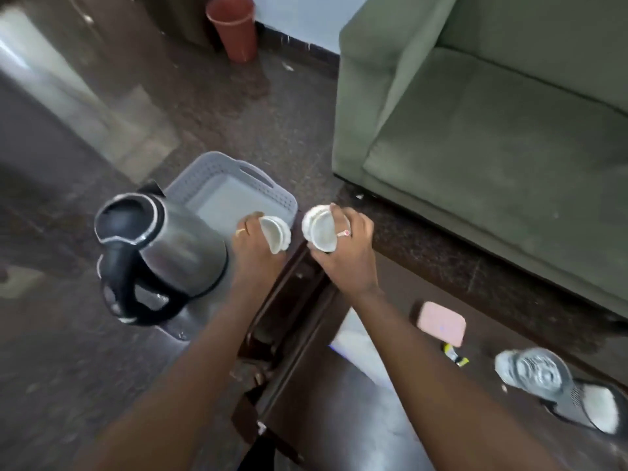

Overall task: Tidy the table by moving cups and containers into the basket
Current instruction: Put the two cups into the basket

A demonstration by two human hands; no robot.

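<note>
Each hand is clamped on 1 small white cup. The left hand (253, 239) grips its cup (277, 236) over the near right corner of the grey basket (217, 164), which sits on the floor. The right hand (343, 253) holds the other cup (317, 231) just beside that corner, outside the basket, the 2 cups close but apart. A steel kettle (163, 246) stands at the dark table's (316, 368) left edge. A pink case (440, 322) lies near its far edge.
</note>
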